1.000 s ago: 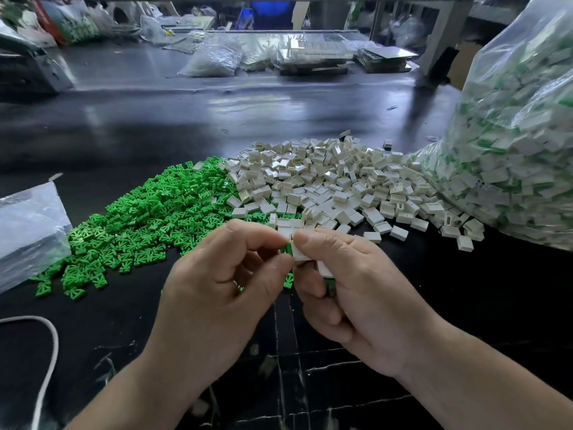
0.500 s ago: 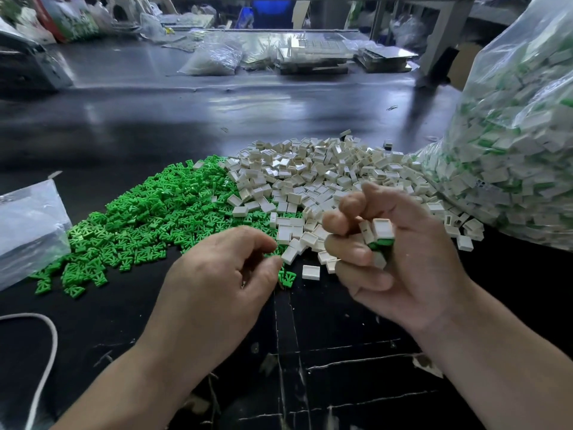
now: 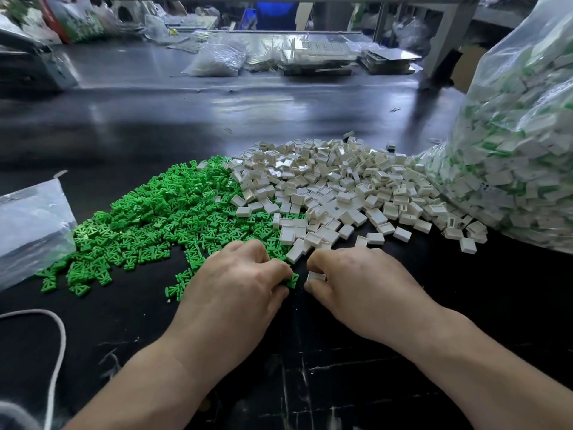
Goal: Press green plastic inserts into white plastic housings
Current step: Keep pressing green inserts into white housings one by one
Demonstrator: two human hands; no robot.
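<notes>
Dark and glossy, the table [image 3: 155, 125] runs far back to a clutter of clear bags and trays along its far edge. Green inserts [image 3: 161, 218] lie in a wide heap at centre left. White housings [image 3: 335, 187] are heaped just right of them, and the two heaps meet and mix a little along the seam. A big clear bag [image 3: 527, 150] of white and green parts stands at the right, touching the far right edge of the housings. A flatter bag [image 3: 28, 225] lies at the left edge, beside the green heap, and a white cord [image 3: 59, 346] loops across the near left corner.

Both forearms reach in from the near edge, palms down, knuckles up, with the hands close together but apart at the near edge of the heaps. The left hand [image 3: 245, 287] rests on the near fringe of the inserts, fingers curled down among them; one insert [image 3: 293, 280] shows at its fingertips, but I cannot tell whether it is gripped. The right hand [image 3: 366, 290] pinches one housing [image 3: 316, 276] between thumb and forefinger, low over the table, just near of the white heap.
</notes>
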